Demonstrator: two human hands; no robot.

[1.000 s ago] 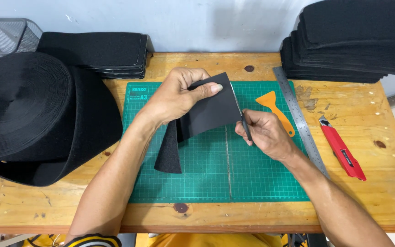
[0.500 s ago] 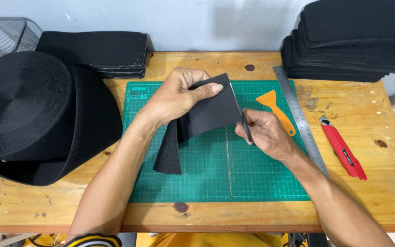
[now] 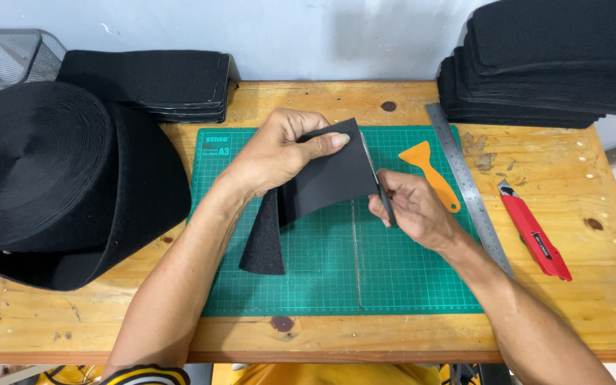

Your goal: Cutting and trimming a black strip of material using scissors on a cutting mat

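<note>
While left hand (image 3: 276, 153) pinches fuzzy black strip (image 3: 329, 178), right hand (image 3: 411, 210) grips thin blade (image 3: 379, 185), prob. scissors.

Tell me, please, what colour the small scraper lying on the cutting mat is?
The scraper is orange, seen clearly in the head view.

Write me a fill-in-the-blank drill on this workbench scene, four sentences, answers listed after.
1. The left hand holds up a black strip over a cutting mat whose colour is ____.
2. The right hand grips a pair of ____ at the strip's edge.
3. The orange scraper lies on the mat, to the left of a long metal ____.
4. The utility knife on the wooden table has a ____ body.

Missing words: green; scissors; ruler; red
</note>
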